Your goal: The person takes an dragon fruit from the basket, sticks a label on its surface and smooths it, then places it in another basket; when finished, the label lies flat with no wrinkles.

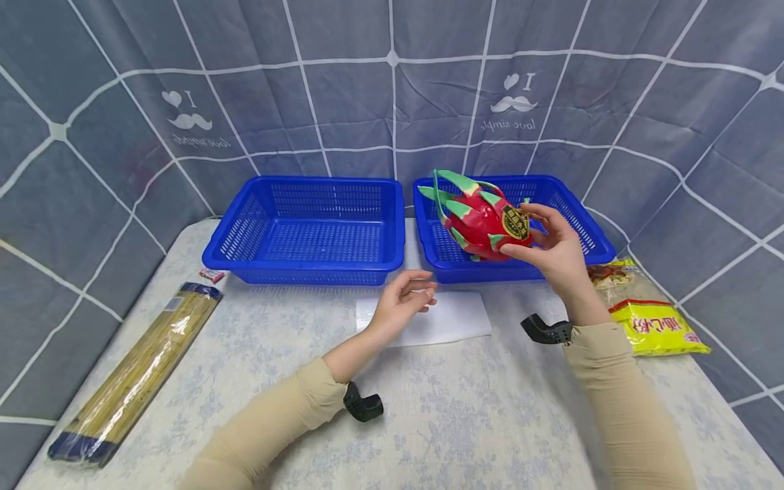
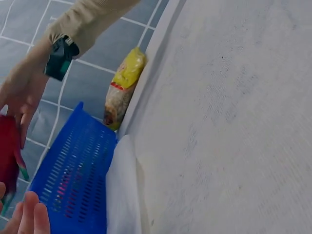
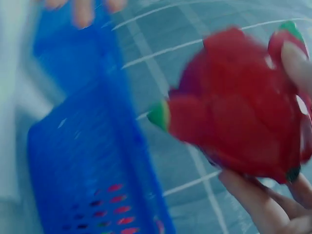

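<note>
Held up over the right blue basket (image 1: pixel 484 273) is a red dragon fruit (image 1: pixel 474 212) with green-tipped scales and a dark, gold-lettered sticker. My right hand (image 1: pixel 554 248) grips it at its right end, thumb below and fingers behind. In the right wrist view the dragon fruit (image 3: pixel 234 107) fills much of the frame, beside the basket wall (image 3: pixel 92 161). Red shows through that basket's holes, but what lies inside is mostly hidden. My left hand (image 1: pixel 401 306) hovers in front of the two baskets above a folded white sheet (image 1: pixel 450 323), fingers loosely bent and holding nothing.
The left blue basket (image 1: pixel 306 278) stands beside the right one. A long pack of thin sticks (image 1: pixel 143 367) lies at the left, near a small pink packet (image 1: pixel 211 275). A yellow-ended food bag (image 1: pixel 655 320) lies at the right. A tiled-pattern curtain (image 1: pixel 343 102) encloses the table.
</note>
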Motion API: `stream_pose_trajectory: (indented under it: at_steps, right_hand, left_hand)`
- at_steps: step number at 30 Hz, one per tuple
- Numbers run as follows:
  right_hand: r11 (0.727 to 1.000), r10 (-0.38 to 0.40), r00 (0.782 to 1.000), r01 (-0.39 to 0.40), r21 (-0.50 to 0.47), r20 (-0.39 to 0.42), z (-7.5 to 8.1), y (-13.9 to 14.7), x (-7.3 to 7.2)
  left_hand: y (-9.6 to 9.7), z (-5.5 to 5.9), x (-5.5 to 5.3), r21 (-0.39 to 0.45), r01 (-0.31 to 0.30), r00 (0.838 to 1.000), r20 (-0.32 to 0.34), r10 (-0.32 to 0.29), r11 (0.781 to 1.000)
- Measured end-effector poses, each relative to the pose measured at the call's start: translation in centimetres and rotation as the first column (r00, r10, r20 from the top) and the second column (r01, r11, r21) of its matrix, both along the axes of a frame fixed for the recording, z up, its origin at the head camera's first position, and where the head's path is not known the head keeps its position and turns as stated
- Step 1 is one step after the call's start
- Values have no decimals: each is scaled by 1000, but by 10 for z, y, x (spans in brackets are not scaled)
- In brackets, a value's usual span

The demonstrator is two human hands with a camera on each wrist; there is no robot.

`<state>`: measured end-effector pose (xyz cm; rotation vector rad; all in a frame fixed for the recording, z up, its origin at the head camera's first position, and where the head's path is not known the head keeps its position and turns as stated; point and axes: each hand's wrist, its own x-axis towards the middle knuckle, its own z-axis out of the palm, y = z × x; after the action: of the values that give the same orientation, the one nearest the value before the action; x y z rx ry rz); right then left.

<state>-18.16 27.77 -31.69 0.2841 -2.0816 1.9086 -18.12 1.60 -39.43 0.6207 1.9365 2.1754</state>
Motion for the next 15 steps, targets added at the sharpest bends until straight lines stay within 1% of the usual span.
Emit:
stream_pose_trajectory:
  at_steps: [1, 2, 4, 5, 8, 11, 12, 15]
  right_hand:
    - [997, -55, 998, 54, 62, 14, -2, -2, -6]
    - [988, -102, 994, 99, 121, 23, -5, -4, -11]
    - [963, -166, 985, 155, 219, 36, -12, -7, -21]
    - [956, -177, 983, 162, 246, 40, -16, -9, -26]
    - [935, -177, 984, 159, 316, 28, -27, -12, -38]
    - [911, -160, 987, 146, 385, 4, -38, -16, -48]
    - [901, -154, 988, 142, 411, -3, -40, -17, -50]
    - [856, -146, 989, 130, 501, -8, -43, -22, -55]
  left_hand:
    - [4, -2, -1, 2, -14, 1000, 15, 14, 1000]
    - [8, -3, -3, 8, -31, 999, 33, 31, 999]
    - [15, -7, -7, 24, -70, 995, 72, 68, 997]
    - [19, -9, -9, 33, -92, 992, 87, 89, 995]
    - [28, -11, -16, 55, -152, 981, 129, 144, 987]
    - [35, -11, -21, 54, -200, 972, 138, 191, 978]
    - [36, -6, -19, 47, -211, 969, 140, 203, 976]
    - [41, -5, -22, 48, -252, 959, 145, 242, 967]
